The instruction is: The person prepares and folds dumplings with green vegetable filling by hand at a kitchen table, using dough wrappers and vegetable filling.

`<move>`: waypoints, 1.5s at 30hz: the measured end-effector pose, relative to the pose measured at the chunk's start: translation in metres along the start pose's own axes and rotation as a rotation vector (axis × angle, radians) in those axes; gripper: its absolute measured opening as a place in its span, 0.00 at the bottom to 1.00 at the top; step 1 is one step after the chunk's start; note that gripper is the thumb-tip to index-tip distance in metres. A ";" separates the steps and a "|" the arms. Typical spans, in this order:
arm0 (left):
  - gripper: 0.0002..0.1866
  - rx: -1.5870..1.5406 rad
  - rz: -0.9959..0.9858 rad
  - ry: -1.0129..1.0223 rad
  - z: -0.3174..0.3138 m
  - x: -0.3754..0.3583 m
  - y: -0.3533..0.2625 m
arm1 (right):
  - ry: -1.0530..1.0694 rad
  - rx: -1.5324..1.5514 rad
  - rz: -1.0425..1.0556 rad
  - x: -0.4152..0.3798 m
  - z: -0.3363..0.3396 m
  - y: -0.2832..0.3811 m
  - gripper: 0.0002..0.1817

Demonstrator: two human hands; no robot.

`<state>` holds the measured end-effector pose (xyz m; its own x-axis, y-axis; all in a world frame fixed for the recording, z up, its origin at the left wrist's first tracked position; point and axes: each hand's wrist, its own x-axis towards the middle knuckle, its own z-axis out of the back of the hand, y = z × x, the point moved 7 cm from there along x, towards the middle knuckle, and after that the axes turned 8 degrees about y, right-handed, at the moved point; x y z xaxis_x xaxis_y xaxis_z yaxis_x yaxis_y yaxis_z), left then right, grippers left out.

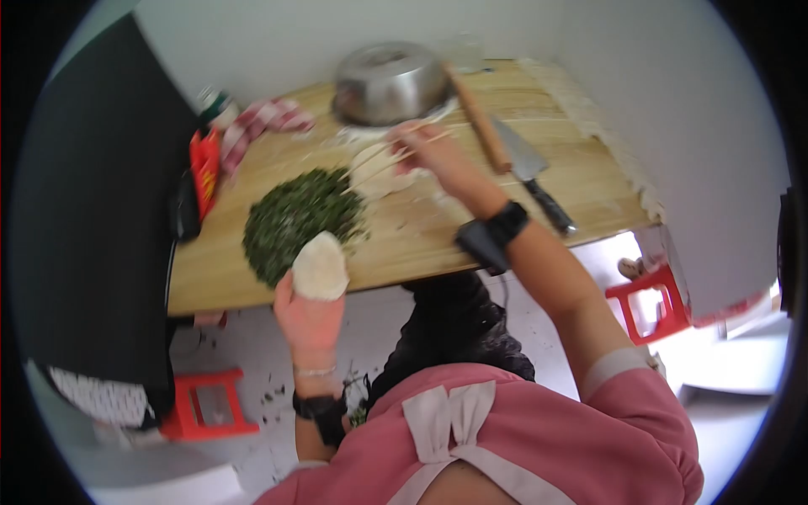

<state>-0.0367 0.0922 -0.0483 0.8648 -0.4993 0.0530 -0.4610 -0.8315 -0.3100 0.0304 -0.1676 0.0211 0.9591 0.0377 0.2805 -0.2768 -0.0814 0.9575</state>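
On my left hand (310,324) lies a round, pale dough wrapper (321,268), held at the table's front edge over the near side of a pile of chopped greens (295,215). My right hand (432,154) grips a pair of chopsticks (380,171), a little blurred, whose tips point down to the right edge of the greens. Behind the chopsticks, more flat pale dough (374,175) rests on the wooden table (421,240), partly hidden by the hand.
An upturned metal bowl (391,80) stands at the back, beside a rolling pin (481,122) and a cleaver (532,172). A checked cloth (261,126), a jar (219,108) and a red packet (204,168) are at the left. Red stools (209,404) stand on the floor.
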 end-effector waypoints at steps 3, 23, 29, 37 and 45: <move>0.26 -0.058 -0.038 -0.040 0.001 0.000 -0.004 | 0.039 0.141 -0.099 -0.009 0.000 -0.012 0.16; 0.27 -0.039 -0.046 -0.027 -0.004 -0.003 -0.003 | -0.149 0.190 -0.113 -0.020 -0.016 -0.038 0.14; 0.26 -0.022 -0.056 -0.048 -0.020 0.005 -0.001 | -0.125 0.205 -0.039 -0.015 -0.017 -0.018 0.13; 0.31 -0.052 -0.039 0.030 -0.030 0.042 0.000 | -0.069 0.200 0.011 -0.016 -0.025 0.013 0.14; 0.29 -0.149 -0.052 0.000 -0.035 0.068 0.003 | 0.118 0.191 -0.035 -0.024 -0.044 0.018 0.14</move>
<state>0.0136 0.0469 -0.0124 0.8885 -0.4543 0.0651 -0.4397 -0.8833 -0.1628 -0.0002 -0.1262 0.0341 0.9513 0.1591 0.2640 -0.2165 -0.2648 0.9397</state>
